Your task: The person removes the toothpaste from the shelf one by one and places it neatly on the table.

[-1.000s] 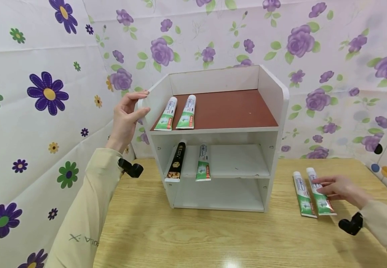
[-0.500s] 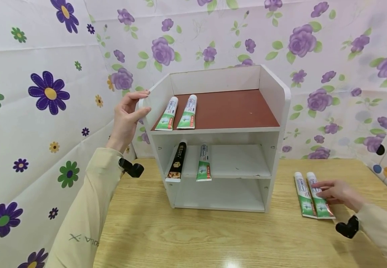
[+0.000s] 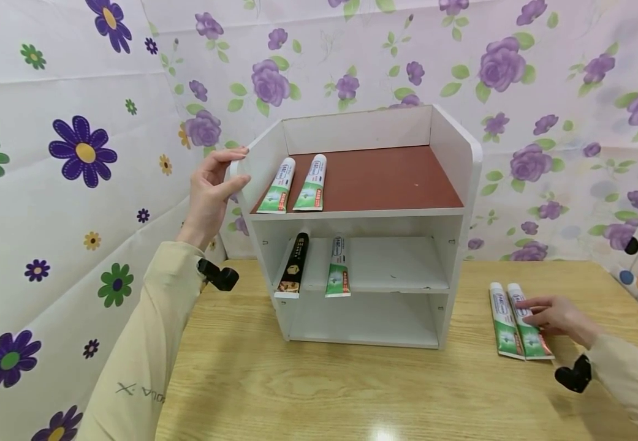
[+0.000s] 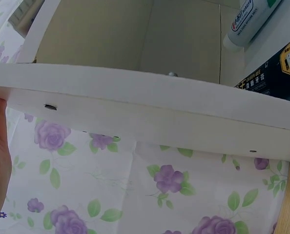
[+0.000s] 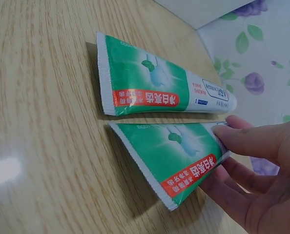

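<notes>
My right hand pinches a green-and-white toothpaste tube between thumb and fingers, low over the wooden table. Close on its left lies a matching toothpaste tube, almost parallel to it. A white shelf unit stands mid-table. With thumb and fingers my left hand grips the upper front edge of its left side panel. Two green-and-white tubes, an outer one and an inner one, lie on the brown top. Below, the middle shelf carries a black toothpaste tube and another green-and-white tube.
The wooden table extends in front of the unit and to both sides. Flowered cloth hangs behind and along the left. The unit's lower compartment is open to the front.
The right hand has brought its toothpaste tube slightly left and down, closing most of the gap to the neighbouring tube. The left hand keeps its grip on the shelf unit.
</notes>
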The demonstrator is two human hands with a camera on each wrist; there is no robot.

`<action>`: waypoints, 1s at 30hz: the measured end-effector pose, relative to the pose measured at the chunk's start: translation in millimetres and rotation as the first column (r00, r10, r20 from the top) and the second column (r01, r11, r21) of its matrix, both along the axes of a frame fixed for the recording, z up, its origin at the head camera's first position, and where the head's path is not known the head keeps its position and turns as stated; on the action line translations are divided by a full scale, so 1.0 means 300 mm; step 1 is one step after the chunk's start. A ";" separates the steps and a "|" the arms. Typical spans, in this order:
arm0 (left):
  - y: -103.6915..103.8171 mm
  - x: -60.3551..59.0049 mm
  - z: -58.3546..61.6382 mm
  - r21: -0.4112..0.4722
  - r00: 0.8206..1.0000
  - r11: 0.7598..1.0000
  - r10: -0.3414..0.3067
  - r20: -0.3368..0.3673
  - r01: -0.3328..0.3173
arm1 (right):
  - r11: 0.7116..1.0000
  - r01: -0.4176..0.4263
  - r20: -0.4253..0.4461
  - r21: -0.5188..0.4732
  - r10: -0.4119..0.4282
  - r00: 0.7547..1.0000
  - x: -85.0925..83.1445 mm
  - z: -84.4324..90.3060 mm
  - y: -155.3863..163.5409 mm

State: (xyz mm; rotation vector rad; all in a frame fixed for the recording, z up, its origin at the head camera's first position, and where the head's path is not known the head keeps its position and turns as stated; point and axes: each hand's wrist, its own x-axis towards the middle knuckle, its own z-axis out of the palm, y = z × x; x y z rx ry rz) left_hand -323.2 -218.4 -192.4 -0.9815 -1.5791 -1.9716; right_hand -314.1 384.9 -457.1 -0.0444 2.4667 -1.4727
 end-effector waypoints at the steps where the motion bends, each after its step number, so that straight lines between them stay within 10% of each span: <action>1: 0.000 0.000 0.001 0.001 1.000 1.000 0.000 -0.001 0.000 | 1.000 0.000 -0.002 0.003 0.000 1.000 0.001 0.002 -0.001; 30: -0.003 -0.004 -0.001 -0.006 1.000 1.000 -0.015 -0.007 0.015 | 0.998 0.042 -0.004 -0.037 -0.042 0.999 0.017 0.033 -0.001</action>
